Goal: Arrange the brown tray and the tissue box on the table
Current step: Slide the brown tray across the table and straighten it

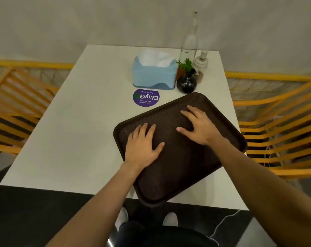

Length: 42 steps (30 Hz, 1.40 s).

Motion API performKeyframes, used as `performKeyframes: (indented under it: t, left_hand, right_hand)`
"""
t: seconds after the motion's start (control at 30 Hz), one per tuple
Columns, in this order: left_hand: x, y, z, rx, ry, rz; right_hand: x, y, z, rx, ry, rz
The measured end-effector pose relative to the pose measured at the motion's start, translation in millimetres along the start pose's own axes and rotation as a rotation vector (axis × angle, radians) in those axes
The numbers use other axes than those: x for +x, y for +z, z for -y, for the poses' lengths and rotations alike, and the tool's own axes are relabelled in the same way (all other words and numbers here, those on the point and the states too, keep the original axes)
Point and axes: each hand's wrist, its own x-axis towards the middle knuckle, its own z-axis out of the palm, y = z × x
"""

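A dark brown tray [177, 168] lies skewed on the right half of the white table [76, 132], with its near corner past the front edge and its right corner past the right edge. My left hand [142, 147] rests flat on the tray's left part, fingers spread. My right hand [201, 125] lies flat on its upper right part, fingers apart too. Neither hand grips anything. A light blue tissue box [153, 74] with white tissue sticking out stands at the back of the table, apart from the tray.
A round purple sticker [146, 97] lies between box and tray. Right of the box stand a small black vase with a green sprig [186, 82], a tall clear bottle [190, 41] and a white grinder [201, 62]. Yellow slatted chairs [279, 125] flank the table.
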Motion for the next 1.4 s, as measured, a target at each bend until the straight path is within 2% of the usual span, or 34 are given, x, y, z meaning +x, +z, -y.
performKeyframes:
  t: [0.13, 0.27, 0.5, 0.67, 0.8, 0.93, 1.0, 1.1, 1.17, 1.4]
  left_hand:
    - [-26, 14, -12, 0.047, -0.047, -0.034]
    - [-37, 24, -13, 0.044, -0.053, -0.002]
    - [-35, 15, 18, 0.032, 0.009, 0.059]
    - [-41, -2, 47, 0.077, -0.057, 0.061]
    - [-50, -4, 68, 0.04, -0.083, 0.049]
    - [-49, -3, 95, -0.017, 0.034, 0.118]
    - [-44, -5, 106, -0.017, 0.088, 0.146]
    - [-35, -13, 113, 0.001, 0.108, 0.161]
    - [-37, -20, 110, 0.009, 0.097, 0.137]
    - [-97, -21, 107, -0.029, -0.016, -0.11]
  right_hand:
    - [-2, 4, -6, -0.053, -0.034, 0.136]
    - [-8, 10, -12, -0.134, -0.033, 0.178]
    - [-16, 19, 13, -0.253, 0.069, 0.128]
    - [-29, 29, 55, -0.356, 0.184, 0.101]
    - [-25, 27, 79, -0.338, 0.168, 0.028]
    - [-2, 15, 84, -0.229, 0.093, -0.107]
    - [9, 11, 83, -0.199, 0.141, -0.08]
    - [18, 10, 74, -0.241, 0.193, 0.052]
    - [17, 12, 69, -0.3, 0.172, 0.099]
    - [9, 15, 62, -0.374, 0.225, 0.075]
